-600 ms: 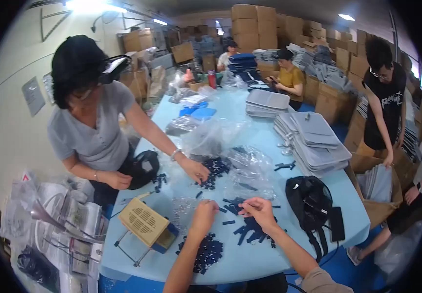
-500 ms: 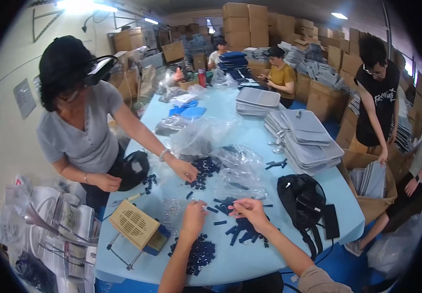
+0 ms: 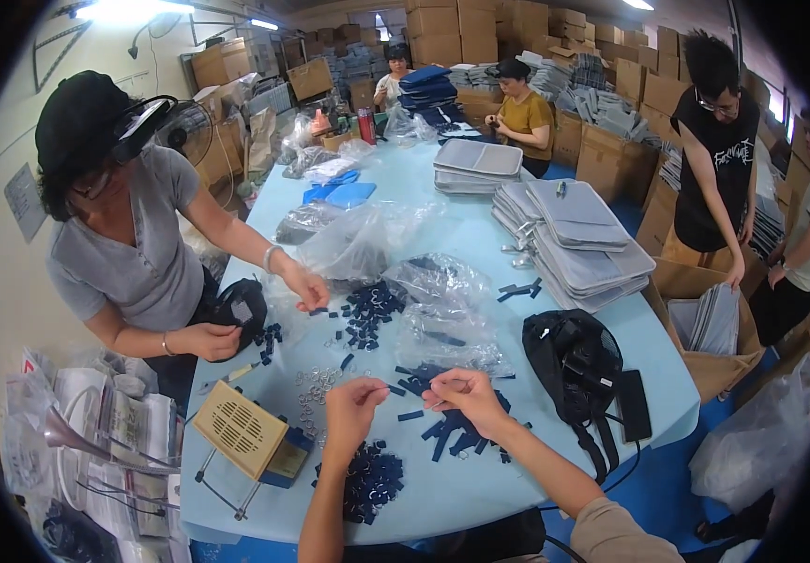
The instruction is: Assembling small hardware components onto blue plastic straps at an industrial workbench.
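My left hand (image 3: 356, 405) hangs over the near part of the table, thumb and fingertips pinched; what they hold, if anything, is too small to make out. To its right, my right hand (image 3: 466, 398) is also pinched, and whatever is between its fingertips cannot be named. Under and beside my right hand lie loose dark blue fabric strips (image 3: 450, 433). A heap of small dark blue folded tabs (image 3: 373, 480) sits by my left forearm. Small metal rings (image 3: 313, 389) are scattered to the left of my left hand.
Left stands a beige box-shaped device (image 3: 238, 424) on a metal frame. A black mesh bag (image 3: 574, 368) lies right, before stacked grey panels (image 3: 588, 246). Across the left corner a co-worker's hand (image 3: 303, 285) hovers near another blue pile (image 3: 367, 314). Clear plastic bags (image 3: 447, 310) lie mid-table.
The view has shifted slightly. My hands stay close together, both still pinched. The co-worker's hand at the left has drawn back from the blue pile toward their body.
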Available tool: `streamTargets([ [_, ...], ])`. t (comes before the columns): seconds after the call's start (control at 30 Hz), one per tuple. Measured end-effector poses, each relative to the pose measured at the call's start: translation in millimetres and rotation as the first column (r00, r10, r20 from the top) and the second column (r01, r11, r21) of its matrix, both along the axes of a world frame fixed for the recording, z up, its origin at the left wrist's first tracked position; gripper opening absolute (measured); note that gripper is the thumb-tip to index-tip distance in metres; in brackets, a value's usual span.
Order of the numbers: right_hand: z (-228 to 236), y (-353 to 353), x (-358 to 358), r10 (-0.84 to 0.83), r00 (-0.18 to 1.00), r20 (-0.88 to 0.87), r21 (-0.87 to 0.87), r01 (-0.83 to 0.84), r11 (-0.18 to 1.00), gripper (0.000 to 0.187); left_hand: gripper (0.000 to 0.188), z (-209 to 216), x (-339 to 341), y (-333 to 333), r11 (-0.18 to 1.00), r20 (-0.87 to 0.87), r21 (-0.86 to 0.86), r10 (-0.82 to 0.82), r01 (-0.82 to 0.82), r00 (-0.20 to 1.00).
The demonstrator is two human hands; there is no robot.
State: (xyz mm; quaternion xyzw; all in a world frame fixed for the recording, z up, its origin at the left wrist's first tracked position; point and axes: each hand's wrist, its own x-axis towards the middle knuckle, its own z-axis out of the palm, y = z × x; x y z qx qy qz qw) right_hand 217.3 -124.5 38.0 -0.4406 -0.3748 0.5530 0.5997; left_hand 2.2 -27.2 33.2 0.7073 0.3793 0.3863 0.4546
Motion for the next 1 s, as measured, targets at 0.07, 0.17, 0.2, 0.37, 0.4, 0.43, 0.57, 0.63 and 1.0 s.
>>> streamTargets([
  [0.07, -2, 0, -1, -0.030, 1.000, -0.006, 0.000, 0.030, 1.000, 0.019, 0.013, 15, 5, -10, 0.994, 0.136, -0.080, -0.066, 0.077, 0.989],
  [0.17, -6, 2, -3, -0.065, 0.998, 0.020, 0.053, 0.064, 0.997, 0.019, 0.016, 22, 11, -20, 0.963, 0.314, -0.191, -0.125, 0.191, 0.941],
  [0.2, -8, 2, -3, -0.048, 0.996, 0.075, 0.088, 0.042, 0.995, 0.019, 0.016, 21, 13, -21, 0.945, 0.355, -0.232, -0.139, 0.230, 0.925],
  [0.37, -9, 2, -8, -0.035, 0.984, 0.177, 0.183, 0.002, 0.983, 0.020, 0.018, 15, 14, -20, 0.953, 0.315, -0.169, -0.189, 0.251, 0.930],
  [0.4, -9, 2, -8, -0.045, 0.983, 0.178, 0.196, 0.009, 0.981, 0.021, 0.018, 13, 14, -20, 0.950, 0.294, -0.151, -0.219, 0.272, 0.930],
  [0.43, -9, 2, -9, -0.055, 0.982, 0.180, 0.210, 0.016, 0.978, 0.021, 0.018, 13, 15, -20, 0.950, 0.294, -0.152, -0.219, 0.272, 0.930],
  [0.57, -8, -1, -7, -0.042, 0.978, 0.205, 0.162, 0.008, 0.987, 0.020, 0.019, 17, 16, -23, 0.946, 0.299, -0.138, -0.243, 0.294, 0.923],
  [0.63, -6, -1, -8, -0.044, 0.973, 0.227, 0.133, 0.014, 0.991, 0.020, 0.020, 18, 16, -23, 0.947, 0.292, -0.139, -0.240, 0.290, 0.926],
  [1.0, -17, 3, -9, -0.049, 0.982, 0.185, 0.186, 0.014, 0.982, 0.016, 0.022, 24, 13, -23, 0.955, 0.286, -0.091, -0.248, 0.284, 0.926],
])
